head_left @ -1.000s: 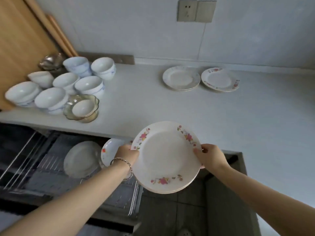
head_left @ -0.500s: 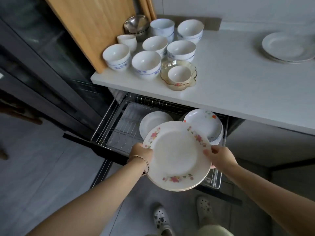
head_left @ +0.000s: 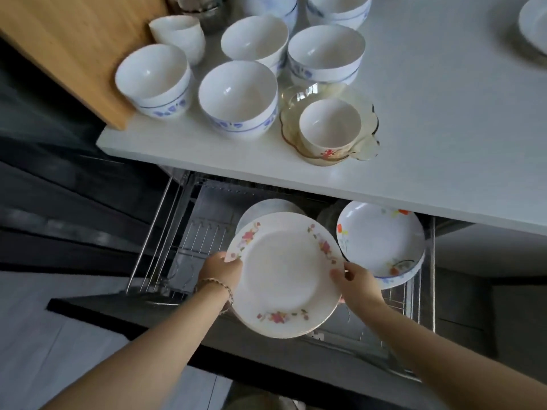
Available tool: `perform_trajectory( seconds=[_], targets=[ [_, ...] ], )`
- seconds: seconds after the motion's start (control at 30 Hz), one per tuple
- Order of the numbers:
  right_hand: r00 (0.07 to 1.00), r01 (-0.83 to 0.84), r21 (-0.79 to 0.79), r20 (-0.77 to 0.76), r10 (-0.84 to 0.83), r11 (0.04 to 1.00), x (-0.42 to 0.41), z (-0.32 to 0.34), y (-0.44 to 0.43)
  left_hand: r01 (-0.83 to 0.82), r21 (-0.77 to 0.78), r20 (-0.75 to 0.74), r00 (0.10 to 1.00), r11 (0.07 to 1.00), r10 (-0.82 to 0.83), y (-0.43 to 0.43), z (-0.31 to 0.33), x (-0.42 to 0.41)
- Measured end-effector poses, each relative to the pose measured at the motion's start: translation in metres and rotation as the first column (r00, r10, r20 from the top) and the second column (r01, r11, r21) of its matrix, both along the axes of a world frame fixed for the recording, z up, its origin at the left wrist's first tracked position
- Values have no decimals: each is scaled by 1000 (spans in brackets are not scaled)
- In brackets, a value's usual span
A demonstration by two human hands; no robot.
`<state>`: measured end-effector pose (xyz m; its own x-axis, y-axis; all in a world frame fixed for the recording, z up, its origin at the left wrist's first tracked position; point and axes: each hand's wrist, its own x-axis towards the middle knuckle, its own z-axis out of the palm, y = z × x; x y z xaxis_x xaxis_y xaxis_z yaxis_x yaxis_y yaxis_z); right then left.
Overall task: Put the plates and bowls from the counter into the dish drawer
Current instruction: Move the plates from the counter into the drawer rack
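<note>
I hold a small stack of white plates with pink flower rims (head_left: 284, 273) over the open dish drawer (head_left: 165, 232). My left hand (head_left: 220, 273) grips the stack's left edge and my right hand (head_left: 356, 287) grips its right edge. Inside the wire drawer a plain white plate (head_left: 266, 207) lies just behind the stack, and a stack of flowered deep plates (head_left: 381, 241) sits at the right. On the white counter (head_left: 429, 119) above stand several white bowls with blue patterns (head_left: 238, 97) and a small bowl inside an amber glass dish (head_left: 330, 125).
A wooden board (head_left: 77, 45) leans at the counter's left end. More plates (head_left: 535, 25) lie at the counter's far right edge of view. The drawer's dark front panel (head_left: 124, 312) juts out below my arms, over a grey tiled floor (head_left: 44, 335).
Both hands have carried the flowered plates from above the counter edge down to the drawer, close over the white plate inside. My view has dropped and moved nearer the drawer.
</note>
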<state>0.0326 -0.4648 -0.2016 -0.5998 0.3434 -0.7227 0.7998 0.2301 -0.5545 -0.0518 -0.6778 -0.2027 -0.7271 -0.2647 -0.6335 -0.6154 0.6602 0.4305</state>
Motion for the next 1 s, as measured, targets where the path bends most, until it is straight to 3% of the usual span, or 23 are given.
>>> perform_trajectory(
  seconds=[0.33, 0.6, 0.77, 1.0],
  targets=[
    [953, 267, -11, 149, -262, 964, -67, -120, -51, 149, 53, 68, 986, 987, -152, -8, -117, -104],
    [840, 425, 180, 288, -461, 887, -90, -174, -86, 320, 68, 138, 935, 945, -326, 5, -169, -149],
    [809, 499, 244, 212, -548, 831, -99, -176, -95, 375, 13, 139, 917, 927, -373, 10, -178, -152],
    [770, 556, 290, 171, -614, 779, -100, -181, -99, 358, 128, 163, 912, 925, -375, 8, -177, -149]
  ],
)
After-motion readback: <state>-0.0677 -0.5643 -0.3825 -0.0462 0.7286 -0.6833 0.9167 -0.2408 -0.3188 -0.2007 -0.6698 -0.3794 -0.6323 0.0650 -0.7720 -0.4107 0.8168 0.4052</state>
